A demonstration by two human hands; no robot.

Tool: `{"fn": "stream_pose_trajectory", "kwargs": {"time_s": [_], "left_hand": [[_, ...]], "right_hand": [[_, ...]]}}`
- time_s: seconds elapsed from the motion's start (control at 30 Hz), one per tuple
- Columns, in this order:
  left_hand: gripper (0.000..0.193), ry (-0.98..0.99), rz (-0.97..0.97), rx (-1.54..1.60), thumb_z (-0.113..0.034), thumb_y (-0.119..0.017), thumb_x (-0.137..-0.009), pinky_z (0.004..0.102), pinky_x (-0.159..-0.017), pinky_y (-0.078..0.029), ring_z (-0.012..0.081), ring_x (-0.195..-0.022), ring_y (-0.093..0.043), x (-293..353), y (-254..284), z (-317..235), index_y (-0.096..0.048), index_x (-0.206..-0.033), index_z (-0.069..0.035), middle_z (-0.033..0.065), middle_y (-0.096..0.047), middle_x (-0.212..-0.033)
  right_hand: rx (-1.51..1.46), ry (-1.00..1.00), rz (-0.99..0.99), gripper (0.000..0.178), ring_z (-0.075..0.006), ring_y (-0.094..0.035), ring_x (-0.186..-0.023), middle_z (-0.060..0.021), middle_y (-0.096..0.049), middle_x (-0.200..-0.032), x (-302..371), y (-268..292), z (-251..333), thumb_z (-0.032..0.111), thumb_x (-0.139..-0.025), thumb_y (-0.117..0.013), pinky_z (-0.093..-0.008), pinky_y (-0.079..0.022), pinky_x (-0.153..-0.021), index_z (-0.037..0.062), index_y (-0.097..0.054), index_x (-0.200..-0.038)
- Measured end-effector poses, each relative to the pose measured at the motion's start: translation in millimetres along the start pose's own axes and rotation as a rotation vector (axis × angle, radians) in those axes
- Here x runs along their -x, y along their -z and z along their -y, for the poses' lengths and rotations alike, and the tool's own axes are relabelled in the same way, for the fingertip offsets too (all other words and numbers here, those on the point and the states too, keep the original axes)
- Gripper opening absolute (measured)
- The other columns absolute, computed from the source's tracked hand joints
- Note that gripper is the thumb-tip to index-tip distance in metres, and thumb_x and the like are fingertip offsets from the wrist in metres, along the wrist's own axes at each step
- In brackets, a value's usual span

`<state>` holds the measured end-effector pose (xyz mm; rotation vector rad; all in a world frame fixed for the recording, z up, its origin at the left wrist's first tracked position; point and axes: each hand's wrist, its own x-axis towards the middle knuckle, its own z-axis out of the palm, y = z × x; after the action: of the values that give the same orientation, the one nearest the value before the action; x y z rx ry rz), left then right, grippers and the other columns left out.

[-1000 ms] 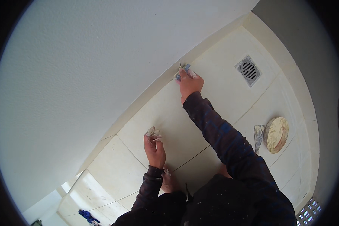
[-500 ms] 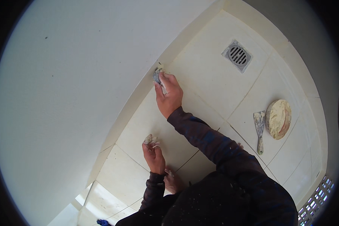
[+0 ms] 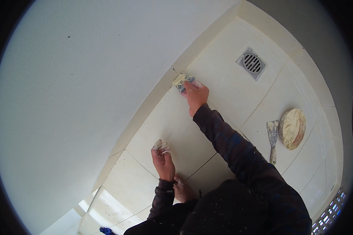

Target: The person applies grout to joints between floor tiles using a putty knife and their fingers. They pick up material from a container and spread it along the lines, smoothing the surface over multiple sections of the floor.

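My right hand (image 3: 197, 96) grips a small, flat grey scraper (image 3: 181, 89) by the low tiled skirting. Cream-coloured paste (image 3: 180, 79) covers part of the scraper's face. Its edge lies close to the joint between floor and skirting; whether it touches there I cannot tell. Nearer to me, my left hand (image 3: 163, 162) hovers over the floor tiles, its fingers half bent and apart. White paste smears those fingertips, and no tool shows in them.
To the right, a putty knife (image 3: 272, 137) with a paste-coated blade lies beside a round mound of cream paste (image 3: 293, 129). A square floor drain (image 3: 252, 64) is set in the tiles at the far right. White wall (image 3: 78, 98) rises on the left. Something blue (image 3: 106, 231) lies at the lower left.
My right hand has moved right and slightly nearer, turning the scraper so its paste-covered face shows. My left hand has hardly moved. The whole view has shifted slightly.
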<state>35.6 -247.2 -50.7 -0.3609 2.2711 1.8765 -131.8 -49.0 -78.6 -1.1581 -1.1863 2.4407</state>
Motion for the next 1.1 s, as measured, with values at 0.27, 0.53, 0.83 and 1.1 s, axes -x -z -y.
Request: {"fn": "stream_pose_trajectory", "kwargs": {"time_s": [0.27, 0.53, 0.83, 1.1], "left_hand": [[0.052, -0.018, -0.002, -0.009, 0.004, -0.043, -0.086, 0.0274, -0.082, -0.047, 0.0158, -0.101, -0.056, 5, 1, -9, -0.044, -0.139, 0.005, 0.0112, -0.057, -0.121], [0.045, -0.179, 0.196, -0.11, -0.001, -0.047, -0.096, 0.0288, -0.084, -0.047, 0.0158, -0.101, -0.055, -26, -34, -79, -0.044, -0.14, 0.004, 0.0087, -0.052, -0.12], [0.035, -0.032, 0.214, 0.233, -0.009, -0.043, -0.1, 0.0308, -0.089, -0.048, 0.0149, -0.11, -0.054, -38, -85, -99, -0.051, -0.133, 0.001, 0.0069, -0.058, -0.119], [0.032, 0.288, 0.26, 0.518, -0.013, -0.045, -0.097, 0.0368, -0.094, -0.048, 0.0196, -0.11, -0.058, -41, -88, -106, -0.057, -0.124, -0.001, 0.0079, -0.063, -0.118]], "right_hand": [[-0.035, 0.132, 0.097, 0.021, -0.0119, -0.064, -0.082, -0.0079, -0.069, -0.097, 21, -1, 17, 0.006, -0.087, -0.068, -0.0272, -0.053, -0.071, -0.0056, -0.064, -0.105], [-0.039, 0.183, 0.271, 0.022, -0.0116, -0.064, -0.091, -0.0081, -0.068, -0.103, 86, 25, 41, 0.005, -0.093, -0.066, -0.027, -0.055, -0.083, -0.0064, -0.063, -0.111], [0.303, 0.528, 0.343, 0.031, -0.0182, -0.064, -0.107, -0.0122, -0.067, -0.116, 123, 63, 31, -0.007, -0.091, -0.063, -0.03, -0.054, -0.091, -0.0077, -0.06, -0.122], [0.697, 0.985, 0.359, 0.039, -0.0343, -0.065, -0.11, -0.0186, -0.067, -0.118, 106, 90, 43, -0.01, -0.076, -0.07, -0.0382, -0.054, -0.093, -0.0026, -0.067, -0.114]]}}
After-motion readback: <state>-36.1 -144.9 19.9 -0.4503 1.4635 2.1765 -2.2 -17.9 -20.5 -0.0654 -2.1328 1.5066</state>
